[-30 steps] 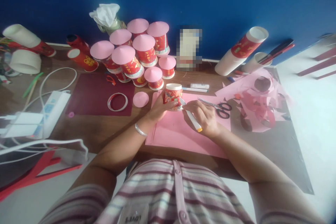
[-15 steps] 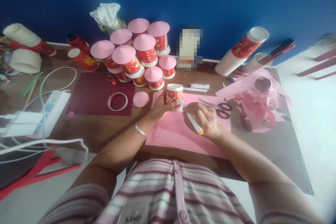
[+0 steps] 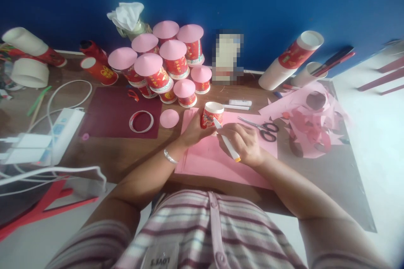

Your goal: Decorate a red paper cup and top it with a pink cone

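My left hand (image 3: 198, 131) is closed round the lower part of a red patterned paper cup (image 3: 212, 114), its white rim facing up. In my right hand (image 3: 242, 143) is a white marker (image 3: 229, 145) with an orange end towards me. The marker's tip meets or nearly meets the cup's side; which of the two I cannot tell. Both hands are over a stack of pink paper (image 3: 217, 164). Scissors (image 3: 265, 128) lie on the paper just right of my right hand. A small pink paper disc (image 3: 169, 118) is to the left of the cup.
Several red cups with pink cone tops (image 3: 173, 50) stand at the back. A roll of tape (image 3: 141, 122) lies on a maroon sheet (image 3: 104, 113). Pink paper scraps (image 3: 312, 122) are heaped right. Left are a power strip (image 3: 65, 130) and cables. Tall paper tubes (image 3: 292, 59) lean back right.
The cup has shifted slightly right and turned in my left hand, showing a different part of its pattern. My right hand and the marker have moved a little to the left.
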The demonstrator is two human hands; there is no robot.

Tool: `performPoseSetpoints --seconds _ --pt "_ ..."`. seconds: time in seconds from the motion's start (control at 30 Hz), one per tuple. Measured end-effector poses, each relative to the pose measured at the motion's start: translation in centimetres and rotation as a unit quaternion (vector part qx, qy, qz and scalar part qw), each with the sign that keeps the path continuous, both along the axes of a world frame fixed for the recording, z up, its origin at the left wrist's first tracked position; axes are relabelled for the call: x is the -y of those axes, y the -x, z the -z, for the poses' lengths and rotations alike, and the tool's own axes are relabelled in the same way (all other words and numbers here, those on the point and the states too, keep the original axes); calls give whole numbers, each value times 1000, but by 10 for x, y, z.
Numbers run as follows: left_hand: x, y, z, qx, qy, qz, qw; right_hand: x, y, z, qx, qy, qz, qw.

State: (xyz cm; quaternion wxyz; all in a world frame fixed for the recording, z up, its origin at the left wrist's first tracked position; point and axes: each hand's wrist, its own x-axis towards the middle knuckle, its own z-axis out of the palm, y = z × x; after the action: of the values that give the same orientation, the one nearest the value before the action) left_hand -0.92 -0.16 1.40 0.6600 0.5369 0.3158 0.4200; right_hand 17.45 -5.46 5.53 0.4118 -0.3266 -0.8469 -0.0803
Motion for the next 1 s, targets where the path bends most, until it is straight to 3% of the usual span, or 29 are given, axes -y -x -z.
performPoseSetpoints --seconds 0.73,1.0 --pt "-1 0 2 12 18 -4 1000 0 0 -3 21 5 3 1000" --pt "-5 1 17 30 65 -22 997 -1 -1 1 14 6 3 1000"
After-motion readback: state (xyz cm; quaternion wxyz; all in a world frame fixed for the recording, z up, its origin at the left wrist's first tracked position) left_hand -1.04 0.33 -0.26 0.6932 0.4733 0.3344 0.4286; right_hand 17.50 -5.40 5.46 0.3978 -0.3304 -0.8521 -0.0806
